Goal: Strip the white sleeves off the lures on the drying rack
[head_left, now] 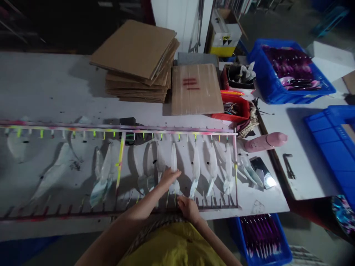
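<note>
A long paint-spattered rack (177, 130) lies across the grey table (50, 88), with several pale fish-shaped lures clipped between its top rail and its lower toothed rail (83, 213). My left hand (168, 176) is closed around the middle of one white lure (173, 159). My right hand (188, 207) pinches at the lower rail just below that lure's tail. More white lures (196, 168) hang to the right.
A stack of cardboard sheets (137, 59) and a single marked cardboard (195, 88) sit behind the rack. A red tray (235, 107), a pink bottle (264, 142) and a phone (263, 171) lie to the right. Blue crates (288, 70) hold coloured lures; another blue crate (262, 236) stands below the table edge.
</note>
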The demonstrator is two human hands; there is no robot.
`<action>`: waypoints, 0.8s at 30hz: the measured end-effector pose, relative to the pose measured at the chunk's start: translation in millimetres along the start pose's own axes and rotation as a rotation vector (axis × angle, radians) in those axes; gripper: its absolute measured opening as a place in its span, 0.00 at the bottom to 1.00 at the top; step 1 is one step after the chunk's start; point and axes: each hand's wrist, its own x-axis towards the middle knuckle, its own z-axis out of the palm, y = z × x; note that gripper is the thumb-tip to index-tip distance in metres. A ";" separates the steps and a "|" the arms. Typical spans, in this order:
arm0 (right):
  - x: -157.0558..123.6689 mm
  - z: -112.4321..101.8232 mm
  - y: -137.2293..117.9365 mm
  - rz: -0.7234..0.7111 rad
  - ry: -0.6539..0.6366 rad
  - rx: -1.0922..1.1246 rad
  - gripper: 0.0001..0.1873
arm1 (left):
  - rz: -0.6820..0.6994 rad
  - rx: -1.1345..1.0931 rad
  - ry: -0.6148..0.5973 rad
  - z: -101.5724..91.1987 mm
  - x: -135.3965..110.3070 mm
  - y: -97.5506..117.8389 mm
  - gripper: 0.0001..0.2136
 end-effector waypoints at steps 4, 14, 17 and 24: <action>3.2 0.9 4.6 -0.002 -0.009 0.021 0.12 | 0.013 -0.005 0.000 7.0 7.8 1.3 0.07; 3.3 -2.5 13.6 -0.073 -0.003 0.279 0.14 | 0.248 0.316 0.181 -31.2 4.7 14.3 0.19; -4.3 -3.5 13.3 -0.048 0.055 0.415 0.16 | 0.299 0.569 0.500 -42.9 1.2 0.2 0.26; -8.6 9.7 -35.2 -0.022 0.076 0.326 0.14 | 0.089 0.475 0.426 -34.3 14.1 -12.5 0.35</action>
